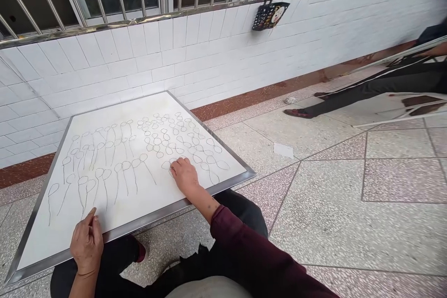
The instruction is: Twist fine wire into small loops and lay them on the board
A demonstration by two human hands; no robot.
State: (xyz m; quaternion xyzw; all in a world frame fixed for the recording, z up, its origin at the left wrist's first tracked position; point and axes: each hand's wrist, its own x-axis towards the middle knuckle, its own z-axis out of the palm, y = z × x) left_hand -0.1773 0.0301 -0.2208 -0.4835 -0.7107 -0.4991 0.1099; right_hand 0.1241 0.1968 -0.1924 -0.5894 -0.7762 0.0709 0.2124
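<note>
A white board [52, 233] with a metal frame rests on my lap, covered with rows of thin wire loops [115, 158] with long tails on the left and twisted loop pieces [181, 137] on the right. My right hand [184, 174] lies on the board among the twisted pieces, fingers curled down on one of them. My left hand [86, 242] grips the board's near edge, thumb on top and fingers wrapped under the frame.
A white tiled wall [209, 51] with a barred window stands behind the board. A black basket [268, 15] hangs from the bars. Another person's legs and shoes [296, 112] stretch across the terrazzo floor at right, beside flat boards [394, 104]. A paper scrap [283, 150] lies on the floor.
</note>
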